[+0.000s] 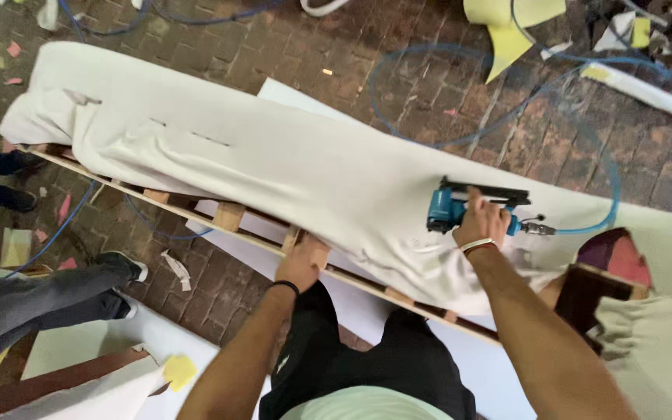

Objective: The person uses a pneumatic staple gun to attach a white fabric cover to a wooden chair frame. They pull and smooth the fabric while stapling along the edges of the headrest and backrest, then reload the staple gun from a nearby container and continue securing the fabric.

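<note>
While the right hand [482, 224] wraps closed around the grip of a blue pneumatic staple gun [460, 208], pressing its nose down onto the cream fabric [274, 167], the left hand [302, 263] is curled over the near edge of the long wooden frame [231, 220], fingers bent around the rail and the cloth where it folds under. That fabric lies draped along the whole length of the frame, which rests tilted across the brick floor [398, 85], and the gun sits on top of it toward the right end, its blue air hose [585, 155] looping away over the bricks. By the look of it, the step in hand is fastening the cover to the frame: one hand keeps the cloth taut and the frame steady while the other places the tool. A next move would seem to call for keeping the fabric pulled smooth under the gun's nose, with the left fingers well clear of the firing line, and the hose slack enough not to drag the tool. Another person's legs and dark shoes [122, 268] stand off to the left, beside scraps of yellow foam [507, 31] and paper.
</note>
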The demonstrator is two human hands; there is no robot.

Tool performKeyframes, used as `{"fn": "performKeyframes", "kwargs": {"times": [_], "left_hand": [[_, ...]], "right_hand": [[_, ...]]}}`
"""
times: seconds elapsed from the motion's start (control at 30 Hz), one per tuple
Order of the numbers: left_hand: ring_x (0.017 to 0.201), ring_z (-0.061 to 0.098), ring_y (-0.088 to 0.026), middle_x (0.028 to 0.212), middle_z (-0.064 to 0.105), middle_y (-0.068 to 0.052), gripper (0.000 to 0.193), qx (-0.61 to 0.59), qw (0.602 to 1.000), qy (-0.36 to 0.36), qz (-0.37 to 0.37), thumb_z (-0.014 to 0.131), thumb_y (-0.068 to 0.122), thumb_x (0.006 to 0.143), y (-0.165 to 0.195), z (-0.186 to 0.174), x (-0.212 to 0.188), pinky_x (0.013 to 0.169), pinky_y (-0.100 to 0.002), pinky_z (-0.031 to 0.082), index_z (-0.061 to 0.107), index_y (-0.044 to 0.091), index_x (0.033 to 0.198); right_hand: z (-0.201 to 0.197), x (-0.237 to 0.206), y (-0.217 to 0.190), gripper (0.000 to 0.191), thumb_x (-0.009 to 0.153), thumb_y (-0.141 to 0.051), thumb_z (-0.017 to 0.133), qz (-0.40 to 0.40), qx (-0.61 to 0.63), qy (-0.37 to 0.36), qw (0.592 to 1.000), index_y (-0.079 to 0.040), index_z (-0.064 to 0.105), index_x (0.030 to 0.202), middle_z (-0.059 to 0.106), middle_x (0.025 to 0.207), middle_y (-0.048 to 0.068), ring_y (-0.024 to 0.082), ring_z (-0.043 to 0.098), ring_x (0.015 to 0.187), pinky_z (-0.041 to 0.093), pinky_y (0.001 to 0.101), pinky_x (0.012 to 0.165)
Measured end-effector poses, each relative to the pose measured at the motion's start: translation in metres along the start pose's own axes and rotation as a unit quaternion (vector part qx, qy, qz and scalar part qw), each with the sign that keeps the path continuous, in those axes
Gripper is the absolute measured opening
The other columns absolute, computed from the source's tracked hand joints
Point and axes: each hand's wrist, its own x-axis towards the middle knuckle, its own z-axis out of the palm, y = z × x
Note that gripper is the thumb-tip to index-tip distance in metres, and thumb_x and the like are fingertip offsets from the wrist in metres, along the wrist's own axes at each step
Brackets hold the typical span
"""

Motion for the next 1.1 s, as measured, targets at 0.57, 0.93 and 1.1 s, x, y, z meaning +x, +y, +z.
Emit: {"fn": "performKeyframes", "kwargs": {"times": [0.57, 0.93, 1.1], "left_hand": [[0.141, 0.037, -0.039, 0.150, 0.042, -0.022, 0.085, 0.223, 0.940, -0.048, 0.253, 0.085, 0.034, 0.069, -0.078, -0.057, 0.132, 0.113, -0.055, 0.031, 0.050, 0.014, 0.143], [0.102, 0.071, -0.033, 0.108, 0.072, -0.018, 0.021, 0.183, 0.942, -0.142, 0.242, 0.061, 0.016, 0.096, -0.078, -0.049, 0.178, 0.091, -0.047, 0.057, 0.065, 0.008, 0.115], [0.108, 0.069, -0.032, 0.113, 0.073, -0.018, 0.056, 0.169, 0.929, -0.271, 0.189, 0.070, 0.054, 0.090, -0.051, -0.076, 0.197, 0.095, -0.043, 0.055, 0.064, 0.007, 0.120]], "right_hand": [[0.025, -0.023, -0.058, 0.128, 0.066, -0.036, 0.092, 0.244, -0.035, -0.199, 0.949, -0.027, 0.014, 0.168, 0.002, 0.175, 0.017, 0.038, 0.002, 0.161, 0.023, 0.0471, 0.126], [0.037, -0.026, -0.050, 0.138, 0.058, -0.049, 0.095, 0.230, -0.041, -0.194, 0.953, -0.015, 0.016, 0.166, 0.000, 0.170, 0.026, 0.046, 0.001, 0.158, 0.015, 0.0486, 0.127], [0.019, -0.034, -0.125, 0.102, 0.085, -0.053, 0.074, 0.158, -0.075, -0.105, 0.979, -0.004, 0.033, 0.165, 0.033, 0.163, 0.031, 0.044, 0.034, 0.153, 0.035, 0.0530, 0.122]]}}
